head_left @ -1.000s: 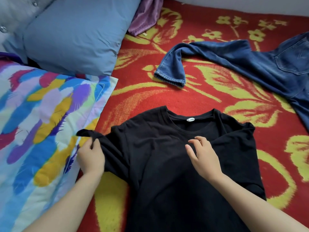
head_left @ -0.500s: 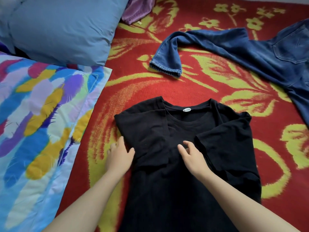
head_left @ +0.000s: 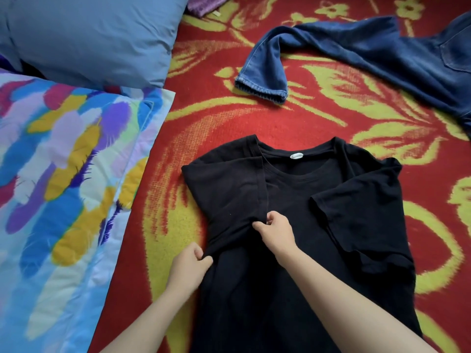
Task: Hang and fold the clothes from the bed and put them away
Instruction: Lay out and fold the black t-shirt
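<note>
Red blanket [head_left: 267, 118] with big yellow flowers covers the bed, and a black T-shirt [head_left: 293, 225] lies face up on it toward the near edge, collar pointing to the far side, a small white label [head_left: 296, 156] showing inside the neck. Both sleeves are turned in over the chest.

Both bare forearms reach in from the near edge. The left hand [head_left: 190, 266] sits at the shirt's left side, fingers curled, pinching a fold of the black cloth at that edge. The right hand [head_left: 277, 231] is further in, over the middle of the shirt, knuckles up, thumb and fingers nipped on the lower corner of the folded-in left sleeve. The cloth between the two hands is drawn into a shallow ridge.

Blue jeans [head_left: 356, 52] sprawl toward the far right corner, one leg bent with its hem nearest the shirt, apart from it. A plain blue pillow [head_left: 96, 39] fills the far left corner, a feather-print quilt [head_left: 63, 174] runs along the left edge, and a bit of purple cloth [head_left: 201, 6] shows at the far edge.
</note>
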